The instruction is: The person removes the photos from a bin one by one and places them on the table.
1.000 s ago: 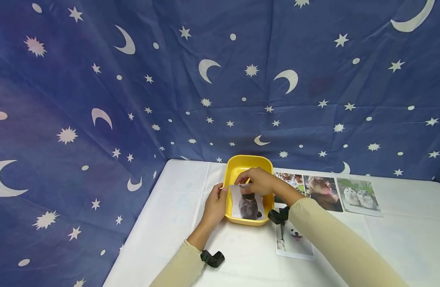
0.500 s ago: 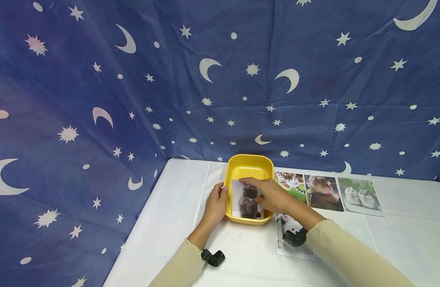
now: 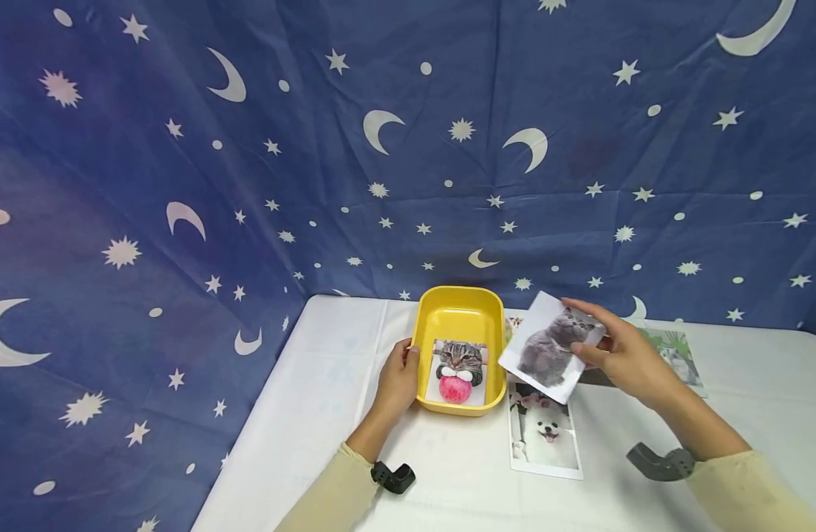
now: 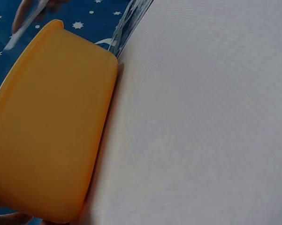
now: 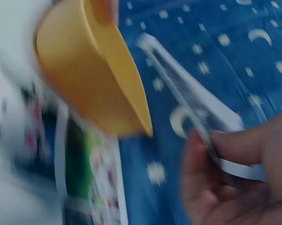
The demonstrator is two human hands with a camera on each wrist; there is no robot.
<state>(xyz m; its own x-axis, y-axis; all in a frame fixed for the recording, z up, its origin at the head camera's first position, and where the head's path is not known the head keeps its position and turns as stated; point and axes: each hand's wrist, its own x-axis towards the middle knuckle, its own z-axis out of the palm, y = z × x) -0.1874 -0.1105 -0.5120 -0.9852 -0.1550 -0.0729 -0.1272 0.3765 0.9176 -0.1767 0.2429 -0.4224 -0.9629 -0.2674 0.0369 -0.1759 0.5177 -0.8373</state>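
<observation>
My left hand [image 3: 398, 383] grips the left side of a yellow plastic bin [image 3: 457, 319], its thumb at the rim. Inside the bin, a photo card of a tabby cat with a pink ball [image 3: 457, 373] lies face up at the near end. To the right of the bin, my right hand [image 3: 630, 366] pinches a photo card of a grey cat [image 3: 548, 351] between thumb and fingers, raised and tilted. In the right wrist view this card [image 5: 192, 98] appears nearly edge-on. The left wrist view is mostly filled by the bin's outer wall [image 4: 51, 117].
A photo of a white dog [image 3: 548, 436] lies right of the bin's near end. Behind my right hand, a row of photos is partly covered; a small-animal photo [image 3: 677, 355] shows at its right end. A blue star-and-moon cloth [image 3: 448, 162] hangs behind the white-covered table [image 3: 448, 473].
My right hand has lifted the grey cat card out of the bin and carried it right, uncovering the tabby cat card. My left hand stays on the bin.
</observation>
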